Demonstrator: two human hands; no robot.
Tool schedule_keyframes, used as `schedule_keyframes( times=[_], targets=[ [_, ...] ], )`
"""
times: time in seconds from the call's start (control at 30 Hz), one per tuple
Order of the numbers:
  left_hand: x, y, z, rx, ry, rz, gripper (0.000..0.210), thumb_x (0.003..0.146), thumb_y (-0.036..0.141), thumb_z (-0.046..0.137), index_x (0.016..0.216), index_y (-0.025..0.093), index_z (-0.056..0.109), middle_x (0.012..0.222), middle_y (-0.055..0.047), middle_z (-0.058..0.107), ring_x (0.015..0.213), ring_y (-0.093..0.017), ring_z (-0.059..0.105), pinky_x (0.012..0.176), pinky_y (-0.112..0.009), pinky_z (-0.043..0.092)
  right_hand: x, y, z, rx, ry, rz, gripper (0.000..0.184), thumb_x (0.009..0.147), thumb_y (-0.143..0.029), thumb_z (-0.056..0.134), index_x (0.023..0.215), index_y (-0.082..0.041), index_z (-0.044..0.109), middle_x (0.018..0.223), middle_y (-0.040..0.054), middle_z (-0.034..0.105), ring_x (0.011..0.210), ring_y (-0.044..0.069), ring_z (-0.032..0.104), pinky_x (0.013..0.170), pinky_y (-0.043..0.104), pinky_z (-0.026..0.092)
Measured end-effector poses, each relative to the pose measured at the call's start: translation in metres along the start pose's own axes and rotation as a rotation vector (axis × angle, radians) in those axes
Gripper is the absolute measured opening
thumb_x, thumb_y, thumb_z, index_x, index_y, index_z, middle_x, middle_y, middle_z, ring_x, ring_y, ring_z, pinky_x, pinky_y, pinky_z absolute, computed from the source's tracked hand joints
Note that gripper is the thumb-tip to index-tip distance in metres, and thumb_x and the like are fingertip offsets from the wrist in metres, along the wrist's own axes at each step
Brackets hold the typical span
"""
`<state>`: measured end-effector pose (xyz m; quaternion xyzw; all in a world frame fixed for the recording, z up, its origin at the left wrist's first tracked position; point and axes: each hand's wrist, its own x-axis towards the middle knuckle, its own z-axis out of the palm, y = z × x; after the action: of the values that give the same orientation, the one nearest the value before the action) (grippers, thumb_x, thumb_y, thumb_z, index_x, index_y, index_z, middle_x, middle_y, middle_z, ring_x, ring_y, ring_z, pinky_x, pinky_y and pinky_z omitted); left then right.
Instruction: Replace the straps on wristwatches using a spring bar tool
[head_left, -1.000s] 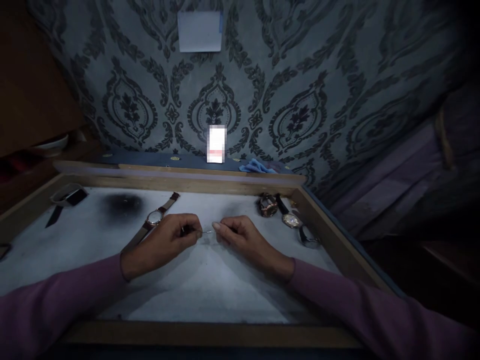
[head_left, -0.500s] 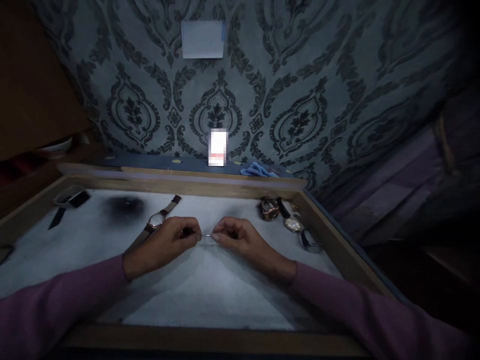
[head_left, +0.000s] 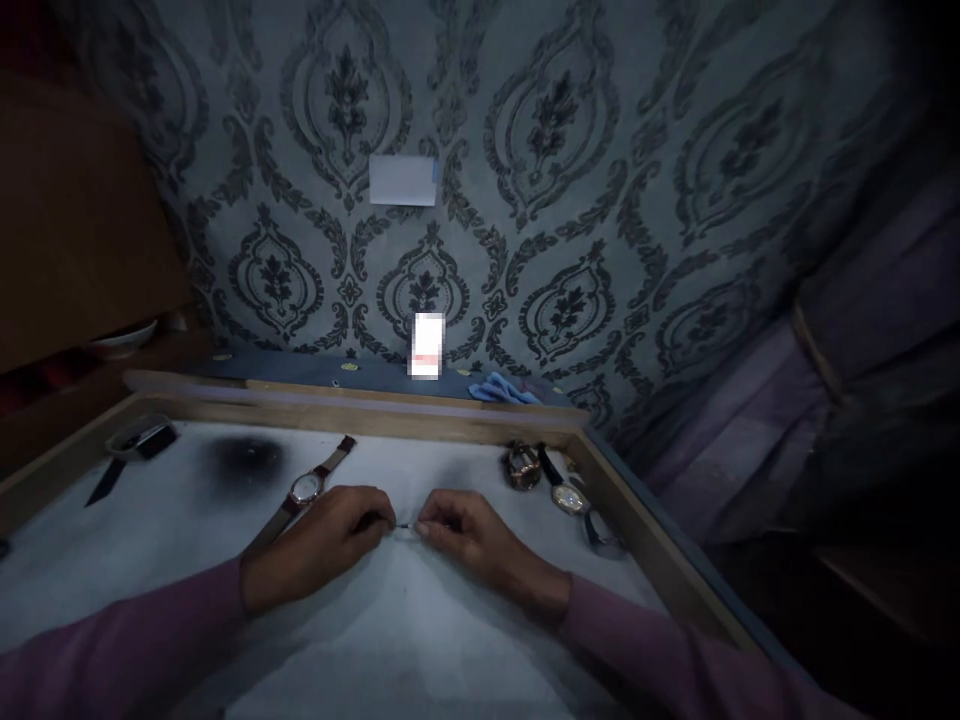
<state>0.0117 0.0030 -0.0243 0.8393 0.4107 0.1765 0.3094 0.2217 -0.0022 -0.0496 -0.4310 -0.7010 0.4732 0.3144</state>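
Observation:
Between my two hands stretches a tiny thin metal pin (head_left: 403, 526), its ends hidden by the fingertips. My left hand (head_left: 330, 535) pinches one end with thumb and forefinger. The other end is in the closed fingertips of my right hand (head_left: 472, 535). Behind my left hand lies a round-faced wristwatch (head_left: 306, 488) with a brown strap, partly covered by that hand. Both hands are just above the white surface (head_left: 390, 640) of a wood-rimmed tray.
On the right lie a chunky metal watch (head_left: 522, 466), a dark-strapped watch (head_left: 568, 498) and another dark watch (head_left: 602, 537). A square-cased watch (head_left: 150, 440) is at the far left. Behind the wooden rim (head_left: 360, 410) are a lit phone-like screen (head_left: 427, 346) and a blue cloth (head_left: 502, 388).
The view has tilted upward, so everything sits lower in the picture. Both hands keep their pinch on the pin, with little visible change between them.

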Motion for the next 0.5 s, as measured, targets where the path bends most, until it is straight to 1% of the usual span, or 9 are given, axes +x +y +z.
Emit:
schedule_keyframes(
  times=[0.1,0.13,0.2,0.23,0.33,0.37,0.4,0.47,0.5],
  targets=[
    [-0.001,-0.006,-0.002,0.074,0.026,0.059,0.020,0.089,0.015,0.043,0.091,0.017,0.063,0.089,-0.004,0.066,0.082,-0.017,0.058,0.074,-0.028,0.042,0.000,0.000,-0.001,0.048,-0.002,0.002,0.026,0.080,-0.039,0.062,0.071,-0.015,0.058,0.064,-0.0021,0.051,0.059,0.010,0.042,0.052,0.021,0.031],
    [-0.001,-0.007,-0.004,0.108,0.053,0.085,0.020,0.090,0.015,0.042,0.093,0.017,0.062,0.092,-0.004,0.066,0.085,-0.018,0.059,0.077,-0.030,0.043,0.000,0.000,-0.001,0.051,0.005,-0.001,0.027,0.080,-0.040,0.063,0.071,-0.015,0.057,0.064,-0.0022,0.051,0.059,0.010,0.042,0.052,0.021,0.032],
    [-0.004,-0.002,-0.010,0.190,0.126,0.132,0.022,0.091,0.016,0.040,0.098,0.018,0.061,0.094,-0.005,0.065,0.086,-0.019,0.059,0.078,-0.032,0.043,0.001,0.001,-0.001,0.040,0.022,-0.015,0.028,0.080,-0.040,0.063,0.071,-0.015,0.057,0.063,-0.0028,0.050,0.059,0.010,0.042,0.053,0.021,0.032],
    [-0.008,0.004,-0.013,0.213,0.170,0.153,0.024,0.092,0.016,0.039,0.101,0.018,0.061,0.094,-0.006,0.065,0.085,-0.019,0.058,0.077,-0.032,0.043,0.001,0.001,-0.001,0.031,0.028,-0.022,0.028,0.081,-0.040,0.063,0.071,-0.015,0.057,0.063,-0.0030,0.050,0.059,0.010,0.042,0.053,0.021,0.032],
    [-0.035,0.036,-0.023,0.144,0.205,0.273,0.029,0.095,0.020,0.035,0.103,0.022,0.063,0.091,-0.006,0.063,0.081,-0.019,0.058,0.074,-0.033,0.044,0.002,0.004,-0.002,-0.018,0.055,-0.054,0.025,0.083,-0.037,0.060,0.072,-0.015,0.057,0.064,-0.0021,0.052,0.060,0.011,0.044,0.054,0.022,0.033],
    [-0.050,0.049,-0.024,0.094,0.170,0.266,0.030,0.094,0.022,0.036,0.105,0.025,0.064,0.094,-0.007,0.064,0.084,-0.020,0.058,0.074,-0.034,0.045,0.002,0.005,-0.002,-0.046,0.063,-0.066,0.024,0.084,-0.035,0.058,0.072,-0.015,0.057,0.065,-0.0015,0.053,0.061,0.011,0.045,0.055,0.022,0.034],
    [-0.065,0.061,-0.024,0.026,0.092,0.202,0.031,0.093,0.028,0.038,0.110,0.029,0.065,0.101,-0.007,0.065,0.090,-0.022,0.058,0.077,-0.036,0.047,0.002,0.006,-0.003,-0.079,0.073,-0.080,0.023,0.085,-0.033,0.057,0.072,-0.014,0.057,0.066,-0.0011,0.053,0.062,0.012,0.046,0.056,0.023,0.035],
    [-0.098,0.079,-0.020,-0.127,-0.116,0.072,0.035,0.088,0.042,0.044,0.116,0.040,0.064,0.100,-0.005,0.067,0.091,-0.027,0.058,0.069,-0.040,0.049,0.001,0.007,-0.005,-0.171,0.104,-0.120,0.020,0.087,-0.028,0.055,0.073,-0.014,0.058,0.068,-0.0002,0.055,0.064,0.013,0.048,0.057,0.023,0.035],
    [-0.112,0.086,-0.016,-0.146,-0.160,0.045,0.037,0.085,0.048,0.045,0.118,0.045,0.063,0.097,-0.004,0.068,0.090,-0.029,0.059,0.064,-0.042,0.050,0.000,0.007,-0.006,-0.230,0.121,-0.146,0.018,0.087,-0.026,0.055,0.074,-0.015,0.059,0.069,0.0003,0.055,0.065,0.013,0.049,0.058,0.024,0.036]
  ],
)
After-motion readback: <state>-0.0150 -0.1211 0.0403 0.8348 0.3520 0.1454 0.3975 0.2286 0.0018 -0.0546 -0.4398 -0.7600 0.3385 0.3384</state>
